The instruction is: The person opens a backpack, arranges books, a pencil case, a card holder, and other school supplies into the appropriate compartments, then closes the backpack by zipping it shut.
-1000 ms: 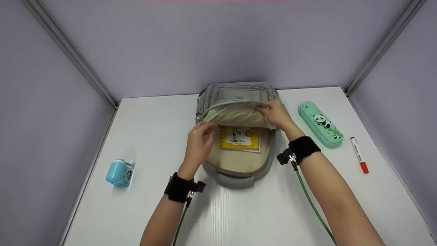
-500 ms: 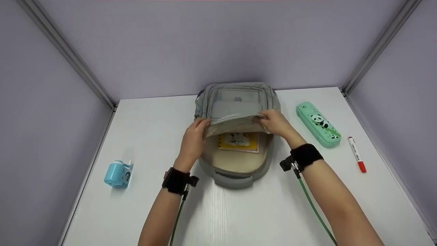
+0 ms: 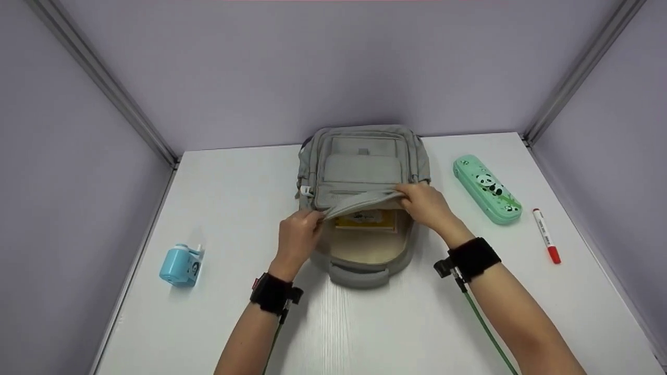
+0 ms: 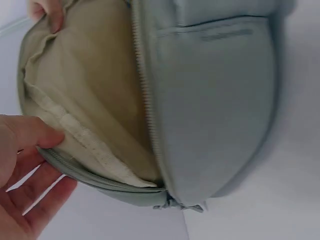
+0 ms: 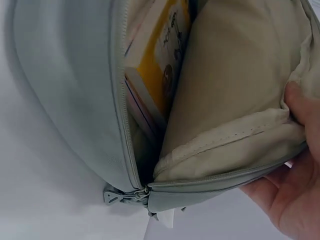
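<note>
A grey backpack (image 3: 363, 167) lies on the table, its main compartment unzipped and its beige lining (image 5: 235, 75) showing. My left hand (image 3: 299, 237) pinches the left edge of the front flap, thumb inside and fingers outside in the left wrist view. On the flap's right edge, my right hand (image 3: 428, 207) grips between thumb and fingers. Inside the bag lies a yellow spiral notebook (image 3: 367, 221) on top of other thin books, partly covered by the flap. Zipper pulls (image 5: 117, 196) hang at the zip's end in the right wrist view.
A green panda pencil case (image 3: 487, 189) and a red-capped white marker (image 3: 546, 235) lie right of the bag. A blue pencil sharpener (image 3: 181, 265) with a crank stands at left. Grey-white panels (image 3: 333, 67) enclose the table's back and sides.
My left hand has taken hold of the flap's left edge. Both hands have drawn the flap down toward me, covering more of the notebook and showing more of the bag's front.
</note>
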Available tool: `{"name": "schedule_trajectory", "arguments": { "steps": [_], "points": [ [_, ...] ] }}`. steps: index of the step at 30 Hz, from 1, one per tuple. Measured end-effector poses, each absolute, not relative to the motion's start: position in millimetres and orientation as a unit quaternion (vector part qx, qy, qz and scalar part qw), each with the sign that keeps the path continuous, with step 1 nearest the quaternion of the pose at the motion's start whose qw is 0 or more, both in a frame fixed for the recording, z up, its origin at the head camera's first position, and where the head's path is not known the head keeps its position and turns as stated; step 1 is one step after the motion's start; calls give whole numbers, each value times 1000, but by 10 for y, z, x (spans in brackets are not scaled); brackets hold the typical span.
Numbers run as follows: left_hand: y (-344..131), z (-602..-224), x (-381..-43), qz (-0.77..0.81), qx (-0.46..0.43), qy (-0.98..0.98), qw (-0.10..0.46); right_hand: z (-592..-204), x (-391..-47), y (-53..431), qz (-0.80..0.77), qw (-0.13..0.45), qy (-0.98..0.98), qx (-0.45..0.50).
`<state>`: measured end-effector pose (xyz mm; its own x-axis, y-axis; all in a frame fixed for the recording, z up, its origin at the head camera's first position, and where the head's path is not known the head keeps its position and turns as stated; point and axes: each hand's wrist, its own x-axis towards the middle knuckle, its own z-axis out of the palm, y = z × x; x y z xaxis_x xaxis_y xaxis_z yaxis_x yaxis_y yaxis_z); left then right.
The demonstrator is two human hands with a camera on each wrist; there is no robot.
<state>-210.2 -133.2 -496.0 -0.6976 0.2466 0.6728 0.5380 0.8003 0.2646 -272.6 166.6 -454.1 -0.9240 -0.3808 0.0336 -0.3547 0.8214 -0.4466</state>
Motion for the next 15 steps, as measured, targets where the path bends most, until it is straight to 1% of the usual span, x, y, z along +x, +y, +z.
{"name": "schedule_trajectory", "arguments": {
  "steps": [3, 7, 11, 15],
  "points": [
    [-1304, -5039, -2042, -214, -245, -878, 351, -4583, -2611, 1686, -219, 4, 955, -198],
    [-1252, -5106, -1973, -215, -270, -861, 373, -4691, -2479, 1711, -248, -29, 948, -196],
    [-1206, -5166, -1913, -230, -282, -850, 380, -4812, -2371, 1714, -291, -49, 938, -183],
    [-1180, -5241, -1840, -234, -289, -849, 375, -4911, -2276, 1727, -316, -54, 930, -181]
  ]
}}
